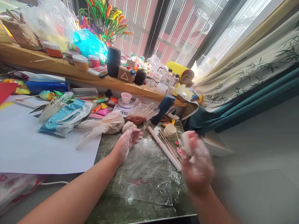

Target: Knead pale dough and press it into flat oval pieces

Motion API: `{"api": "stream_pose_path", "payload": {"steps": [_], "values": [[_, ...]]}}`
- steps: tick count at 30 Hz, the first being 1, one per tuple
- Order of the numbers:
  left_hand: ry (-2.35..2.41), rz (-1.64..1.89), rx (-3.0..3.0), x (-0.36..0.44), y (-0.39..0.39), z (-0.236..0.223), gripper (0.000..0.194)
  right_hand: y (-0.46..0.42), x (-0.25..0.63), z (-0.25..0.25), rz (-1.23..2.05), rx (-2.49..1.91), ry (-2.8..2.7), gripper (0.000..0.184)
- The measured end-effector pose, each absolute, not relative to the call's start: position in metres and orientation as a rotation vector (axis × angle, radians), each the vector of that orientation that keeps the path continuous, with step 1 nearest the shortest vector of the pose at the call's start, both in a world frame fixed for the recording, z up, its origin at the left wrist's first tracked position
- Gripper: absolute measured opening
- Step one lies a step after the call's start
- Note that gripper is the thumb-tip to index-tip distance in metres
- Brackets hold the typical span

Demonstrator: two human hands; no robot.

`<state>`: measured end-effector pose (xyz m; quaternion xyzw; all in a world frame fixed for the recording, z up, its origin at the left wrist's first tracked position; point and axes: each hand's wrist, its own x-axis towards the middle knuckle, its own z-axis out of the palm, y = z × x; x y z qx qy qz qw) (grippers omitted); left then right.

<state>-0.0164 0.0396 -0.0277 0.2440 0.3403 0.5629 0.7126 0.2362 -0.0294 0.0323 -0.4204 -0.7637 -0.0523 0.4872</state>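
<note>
My left hand (pixel 126 144), dusted with flour, is held palm to the right with its fingers extended and nothing in it. Just beyond its fingertips is a pale dough lump (pixel 129 125), partly hidden by the hand. Raised over the right side of the table, my right hand (pixel 199 165) is smeared by motion, its fingers curled round a whitish piece of dough (pixel 186 141). Between the hands lies a clear, flour-streaked sheet (pixel 147 168) with a reddish smudge. A rolling pin (pixel 163 147) rests slantwise along its right side.
Beside the rolling pin are thin sticks (pixel 169 144) and a paper cup (pixel 169 130). Farther back stand a pink-filled cup on a scale (pixel 126 99), a bag of brown stuff (pixel 137 116) and a dark cylinder (pixel 163 109). White paper (pixel 58 152) bearing a blue bag (pixel 67 116) covers the left.
</note>
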Motion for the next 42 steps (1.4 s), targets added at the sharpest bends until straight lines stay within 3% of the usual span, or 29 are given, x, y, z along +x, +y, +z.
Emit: {"api": "stream_pose_path", "payload": {"steps": [3,7,10,14,21,26,30,32,35,39,42], "values": [[0.748,1.248,0.534,-0.016,0.041,-0.03,0.04,-0.046,0.222,-0.013,0.021,-0.9,-2.442,0.064],[0.746,1.242,0.538,-0.014,0.044,-0.034,0.042,-0.045,0.211,-0.043,0.135,-1.09,-2.353,0.048],[0.756,1.244,0.548,-0.012,0.045,-0.036,0.043,-0.027,0.204,-0.03,0.285,-1.213,-2.362,0.042],[0.773,1.246,0.578,-0.011,0.042,-0.037,0.04,-0.001,0.186,0.0,0.52,-1.189,-2.739,0.061],[0.768,1.273,0.58,-0.013,0.04,-0.037,0.036,0.038,0.154,0.02,0.615,-1.3,-3.052,0.065],[0.757,1.287,0.574,-0.015,0.04,-0.036,0.035,0.05,0.148,0.027,0.825,-1.376,-3.114,0.053],[0.77,1.274,0.556,-0.014,0.04,-0.036,0.034,0.039,0.168,0.031,1.04,-1.306,-2.876,0.028],[0.773,1.274,0.542,-0.013,0.041,-0.035,0.032,0.03,0.183,0.041,0.949,-1.342,-2.608,0.016],[0.784,1.278,0.537,-0.012,0.04,-0.033,0.032,0.018,0.204,0.066,0.476,-1.264,-2.16,0.008],[0.803,1.282,0.564,-0.013,0.038,-0.031,0.028,0.001,0.216,0.071,-0.123,-0.982,-1.925,0.013],[0.808,1.287,0.569,-0.014,0.037,-0.03,0.026,-0.019,0.208,0.034,-0.03,-0.998,-2.26,0.005]]}}
